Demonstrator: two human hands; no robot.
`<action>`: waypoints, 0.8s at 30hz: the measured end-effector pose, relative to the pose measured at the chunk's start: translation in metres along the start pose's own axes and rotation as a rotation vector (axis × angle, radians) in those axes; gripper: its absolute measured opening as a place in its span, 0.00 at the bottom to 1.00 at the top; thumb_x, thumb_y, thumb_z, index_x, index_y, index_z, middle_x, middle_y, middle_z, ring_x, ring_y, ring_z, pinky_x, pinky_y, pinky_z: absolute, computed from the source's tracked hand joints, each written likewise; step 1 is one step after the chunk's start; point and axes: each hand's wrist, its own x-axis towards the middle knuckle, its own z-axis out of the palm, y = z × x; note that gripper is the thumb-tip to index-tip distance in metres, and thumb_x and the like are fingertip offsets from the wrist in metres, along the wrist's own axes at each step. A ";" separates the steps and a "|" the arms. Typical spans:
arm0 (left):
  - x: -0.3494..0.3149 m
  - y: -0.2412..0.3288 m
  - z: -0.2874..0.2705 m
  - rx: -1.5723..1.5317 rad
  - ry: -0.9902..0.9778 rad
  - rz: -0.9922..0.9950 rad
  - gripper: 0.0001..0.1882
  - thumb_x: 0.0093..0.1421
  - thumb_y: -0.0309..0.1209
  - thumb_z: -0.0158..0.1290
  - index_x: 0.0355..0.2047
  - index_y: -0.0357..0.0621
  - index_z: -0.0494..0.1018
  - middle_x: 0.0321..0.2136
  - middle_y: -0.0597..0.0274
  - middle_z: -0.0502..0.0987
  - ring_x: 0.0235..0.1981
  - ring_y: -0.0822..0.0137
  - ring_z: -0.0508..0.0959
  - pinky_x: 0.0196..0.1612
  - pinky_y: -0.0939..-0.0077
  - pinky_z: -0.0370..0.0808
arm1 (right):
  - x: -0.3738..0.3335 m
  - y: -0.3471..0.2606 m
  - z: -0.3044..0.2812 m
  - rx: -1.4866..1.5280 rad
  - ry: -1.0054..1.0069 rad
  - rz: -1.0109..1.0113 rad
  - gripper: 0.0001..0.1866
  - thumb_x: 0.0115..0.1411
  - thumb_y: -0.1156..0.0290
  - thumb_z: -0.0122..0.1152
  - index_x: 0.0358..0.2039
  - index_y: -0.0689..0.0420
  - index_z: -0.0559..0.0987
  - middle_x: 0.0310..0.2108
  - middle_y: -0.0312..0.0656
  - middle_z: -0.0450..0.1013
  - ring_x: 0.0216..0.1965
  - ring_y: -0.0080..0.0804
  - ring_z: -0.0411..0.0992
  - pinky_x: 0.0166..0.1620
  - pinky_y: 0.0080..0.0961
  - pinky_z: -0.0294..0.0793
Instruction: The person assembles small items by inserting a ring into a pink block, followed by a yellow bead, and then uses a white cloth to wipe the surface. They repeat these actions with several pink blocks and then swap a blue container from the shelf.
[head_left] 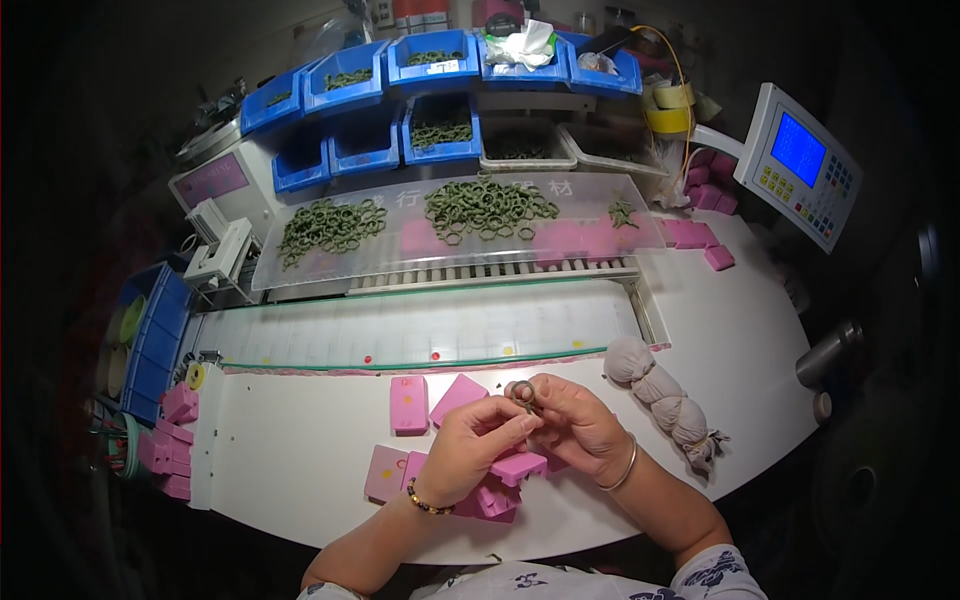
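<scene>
Above the front of the white table, a small dark green ring (522,391) is held up between my two hands. My right hand (585,430) comes from the right and pinches it with thumb and index finger. From the other side my left hand (472,442) is closed, its thumb and fingertips meeting at the ring's lower side; the exact contact is partly hidden. Pink mold blocks lie under and around my hands: one flat block (408,405) beyond my left hand, a tilted one (458,396) beside it, and a notched one (518,467) below my fingers.
A knotted white cloth bundle (660,395) lies to the right. Behind a glass-edged white strip (430,320), a clear shelf (400,265) carries piles of green rings (490,210). Blue bins (345,80) stand at the back, a control panel (795,165) at right, stacked pink blocks (165,455) at left.
</scene>
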 end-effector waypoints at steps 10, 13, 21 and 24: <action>-0.004 0.010 -0.003 0.702 0.219 0.392 0.06 0.61 0.26 0.56 0.34 0.36 0.78 0.26 0.69 0.78 0.27 0.81 0.75 0.29 0.86 0.71 | -0.002 -0.009 0.013 -0.260 0.078 -0.240 0.12 0.66 0.71 0.54 0.48 0.62 0.75 0.42 0.34 0.74 0.27 0.09 0.61 0.29 0.07 0.61; -0.004 0.029 -0.024 0.594 0.099 0.135 0.06 0.59 0.27 0.58 0.33 0.36 0.78 0.26 0.68 0.79 0.26 0.79 0.76 0.29 0.85 0.72 | -0.005 -0.011 0.008 -0.294 0.118 -0.281 0.11 0.66 0.72 0.55 0.46 0.63 0.76 0.40 0.34 0.75 0.27 0.09 0.59 0.28 0.07 0.58; 0.050 0.168 -0.157 0.522 0.274 -0.048 0.13 0.61 0.36 0.58 0.41 0.42 0.77 0.28 0.64 0.78 0.25 0.75 0.76 0.26 0.80 0.75 | -0.005 -0.009 0.011 -0.350 0.190 -0.309 0.11 0.64 0.72 0.57 0.45 0.62 0.78 0.38 0.34 0.75 0.26 0.09 0.59 0.29 0.07 0.58; 0.064 0.202 -0.147 0.358 0.468 0.172 0.17 0.61 0.38 0.57 0.47 0.42 0.73 0.30 0.62 0.79 0.25 0.74 0.77 0.23 0.77 0.75 | -0.003 -0.006 0.010 -0.347 0.158 -0.310 0.10 0.64 0.74 0.57 0.45 0.62 0.78 0.38 0.33 0.75 0.26 0.09 0.58 0.28 0.08 0.58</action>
